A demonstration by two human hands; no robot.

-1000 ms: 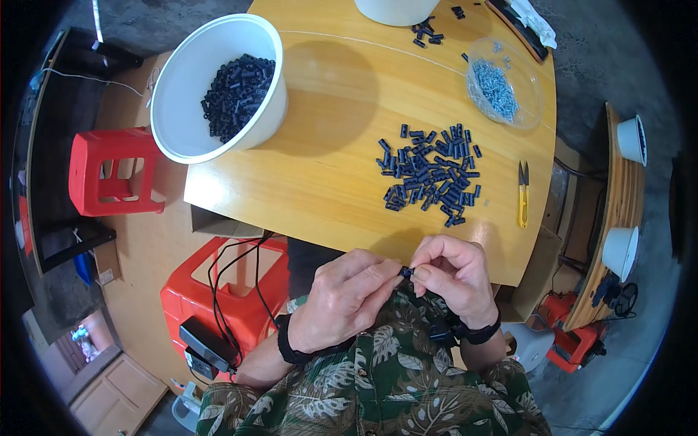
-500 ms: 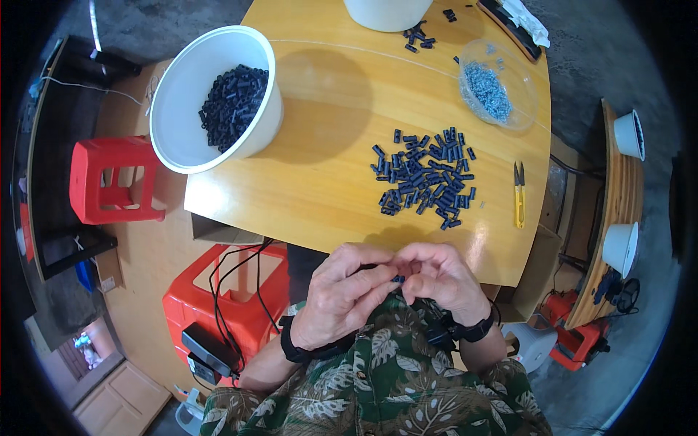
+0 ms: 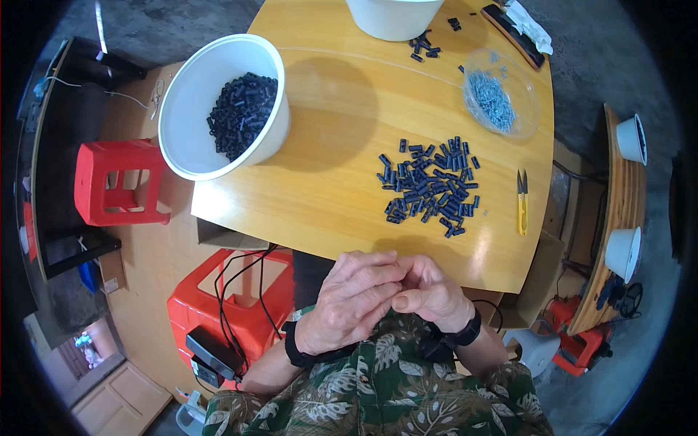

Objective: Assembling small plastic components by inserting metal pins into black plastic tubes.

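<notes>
My left hand (image 3: pixel 355 299) and my right hand (image 3: pixel 438 296) meet in front of my shirt, by the near edge of the yellow wooden table (image 3: pixel 313 211). The fingers of both are closed and touch at the tips. Whatever lies between them is hidden behind the left fingers. Beyond the hands lies a loose pile of small black tube-shaped plastic pieces (image 3: pixel 429 185). To its right are yellow-handled thread snips (image 3: pixel 522 207). A clear plastic bowl (image 3: pixel 528 109) behind the pile holds many small silvery metal parts (image 3: pixel 491 100).
A large white tub (image 3: pixel 185 109) with more black pieces (image 3: pixel 243 116) stands at the table's left. Another white tub (image 3: pixel 396 20) is at the far edge, beside a few black pieces (image 3: pixel 424 49). Red stools (image 3: pixel 185 309) and black cables (image 3: pixel 231 320) are at lower left.
The left fingers have closed further over the right fingertips, covering a small dark piece that showed between them before. The whole view has shifted slightly.
</notes>
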